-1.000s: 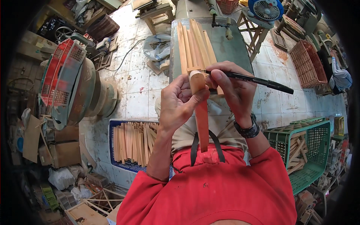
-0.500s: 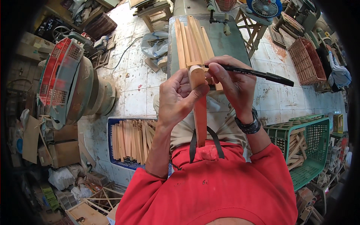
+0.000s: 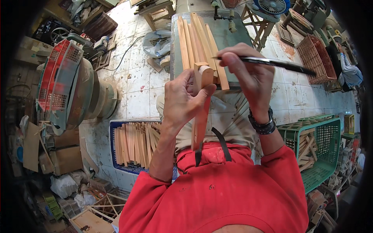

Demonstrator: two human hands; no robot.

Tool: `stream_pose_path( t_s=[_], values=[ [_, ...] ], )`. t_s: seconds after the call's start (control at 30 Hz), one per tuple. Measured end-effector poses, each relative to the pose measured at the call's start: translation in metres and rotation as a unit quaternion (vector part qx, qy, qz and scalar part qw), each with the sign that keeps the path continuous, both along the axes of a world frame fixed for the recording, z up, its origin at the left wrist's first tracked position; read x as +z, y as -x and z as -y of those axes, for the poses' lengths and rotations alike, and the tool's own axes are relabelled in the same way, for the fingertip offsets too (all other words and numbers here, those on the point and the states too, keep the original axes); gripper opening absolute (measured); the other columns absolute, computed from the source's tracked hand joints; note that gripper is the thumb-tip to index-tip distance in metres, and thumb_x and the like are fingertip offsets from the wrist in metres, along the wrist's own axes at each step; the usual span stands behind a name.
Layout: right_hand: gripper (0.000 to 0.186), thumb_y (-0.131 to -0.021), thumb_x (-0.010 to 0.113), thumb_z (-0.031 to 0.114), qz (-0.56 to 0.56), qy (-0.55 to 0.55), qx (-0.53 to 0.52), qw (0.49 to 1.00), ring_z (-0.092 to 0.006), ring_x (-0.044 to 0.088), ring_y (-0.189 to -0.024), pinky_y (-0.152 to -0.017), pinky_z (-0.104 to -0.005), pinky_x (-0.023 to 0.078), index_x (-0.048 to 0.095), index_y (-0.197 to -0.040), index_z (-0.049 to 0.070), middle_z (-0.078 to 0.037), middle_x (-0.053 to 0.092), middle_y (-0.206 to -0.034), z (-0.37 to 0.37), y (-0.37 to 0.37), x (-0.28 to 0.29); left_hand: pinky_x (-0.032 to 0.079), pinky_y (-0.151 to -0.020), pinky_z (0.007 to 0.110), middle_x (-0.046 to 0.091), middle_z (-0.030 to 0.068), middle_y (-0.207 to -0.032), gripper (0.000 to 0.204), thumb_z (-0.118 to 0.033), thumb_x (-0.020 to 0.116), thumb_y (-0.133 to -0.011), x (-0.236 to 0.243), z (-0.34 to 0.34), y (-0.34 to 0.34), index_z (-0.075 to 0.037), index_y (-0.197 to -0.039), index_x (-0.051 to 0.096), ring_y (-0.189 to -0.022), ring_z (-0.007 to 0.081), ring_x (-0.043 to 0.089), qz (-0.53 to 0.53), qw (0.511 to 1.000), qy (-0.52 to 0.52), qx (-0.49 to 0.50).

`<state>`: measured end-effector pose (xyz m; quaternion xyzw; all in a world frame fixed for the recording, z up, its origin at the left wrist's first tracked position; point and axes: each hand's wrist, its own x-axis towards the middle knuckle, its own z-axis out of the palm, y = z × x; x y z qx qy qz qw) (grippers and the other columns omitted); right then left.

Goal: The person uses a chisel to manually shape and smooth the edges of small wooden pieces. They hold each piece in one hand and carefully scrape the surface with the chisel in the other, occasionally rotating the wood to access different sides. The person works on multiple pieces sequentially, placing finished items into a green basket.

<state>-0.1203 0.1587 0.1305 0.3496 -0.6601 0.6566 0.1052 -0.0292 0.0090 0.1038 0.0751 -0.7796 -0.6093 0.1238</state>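
Observation:
My left hand (image 3: 182, 97) grips a wooden strip (image 3: 202, 116) whose rounded end points up and away from me, the other end hanging close to my waist. A small thin wood piece (image 3: 200, 64) sits against that rounded end. In my right hand (image 3: 248, 73) is a slim black pen (image 3: 285, 65), its tip to the left and apart from the strip; the pen is blurred. Beyond my hands, several long wooden strips (image 3: 198, 39) lie side by side on a green-grey work surface (image 3: 231, 42).
At my left stands a blue crate (image 3: 113, 145) full of wooden strips; at my right, a green crate (image 3: 332, 155) holds more. A large round machine with a red basket (image 3: 58, 73) is at far left. A blue fan (image 3: 274, 7) and a reddish crate (image 3: 316, 58) are at far right.
My right hand has drawn the pen away from the strip's end, to the right and slightly up. The held strip's near end has swung left, and its side face shows more.

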Motion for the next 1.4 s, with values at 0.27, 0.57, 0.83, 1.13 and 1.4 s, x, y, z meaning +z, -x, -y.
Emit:
stream_pose_path(
  t_s=[0.27, 0.57, 0.83, 1.13, 1.4],
  values=[
    [0.023, -0.090, 0.068, 0.023, -0.070, -0.150, -0.008, 0.986, -0.0270, 0.062, -0.059, -0.054, -0.0333, 0.043, 0.071, -0.088, 0.000, -0.013, 0.065, -0.066, 0.008, 0.004, -0.003, 0.058, -0.066, 0.029, 0.072, 0.0117, -0.085, 0.031, -0.008, 0.077, -0.080, -0.004, 0.001, 0.004, 0.004, -0.104, 0.063, -0.077, 0.0142, 0.071, 0.017, 0.986, 0.164, 0.011],
    [0.024, -0.089, 0.068, 0.022, -0.055, -0.159, 0.027, 0.985, -0.0328, 0.063, -0.064, -0.059, -0.0364, 0.048, 0.071, -0.089, -0.002, -0.017, 0.066, -0.073, 0.011, 0.000, 0.000, 0.051, -0.057, 0.041, 0.063, 0.0220, -0.066, 0.028, -0.014, 0.076, -0.072, -0.013, 0.002, 0.006, 0.002, -0.081, 0.055, -0.059, 0.0351, 0.066, -0.057, 0.987, 0.152, 0.022],
    [0.028, -0.090, 0.067, 0.024, -0.101, -0.183, 0.048, 0.977, -0.0377, 0.063, -0.068, -0.060, -0.0394, 0.049, 0.071, -0.087, -0.003, -0.020, 0.066, -0.077, 0.013, 0.002, 0.000, 0.050, -0.056, 0.041, 0.062, 0.0216, -0.063, 0.027, -0.014, 0.075, -0.072, -0.015, 0.003, 0.004, 0.002, -0.081, 0.055, -0.057, 0.0362, 0.064, -0.043, 0.988, 0.149, 0.025],
    [0.033, -0.092, 0.065, 0.026, -0.135, -0.212, 0.020, 0.968, -0.0381, 0.060, -0.064, -0.059, -0.0416, 0.047, 0.068, -0.080, -0.003, -0.020, 0.061, -0.068, 0.013, 0.009, 0.001, 0.056, -0.062, 0.034, 0.069, 0.0157, -0.077, 0.030, -0.013, 0.078, -0.076, -0.009, 0.003, 0.000, 0.003, -0.096, 0.062, -0.070, 0.0233, 0.070, -0.015, 0.981, 0.190, 0.019],
    [0.020, -0.099, 0.056, 0.017, 0.162, -0.036, -0.030, 0.986, -0.0134, 0.067, -0.071, -0.062, -0.0265, 0.051, 0.063, -0.109, 0.000, -0.010, 0.071, -0.081, -0.011, -0.013, -0.021, 0.057, -0.064, 0.026, 0.071, 0.0094, -0.090, 0.034, -0.013, 0.075, -0.086, -0.023, 0.017, -0.003, 0.005, -0.110, 0.060, -0.075, 0.0137, 0.070, 0.008, 0.994, -0.112, -0.003]
  ],
)
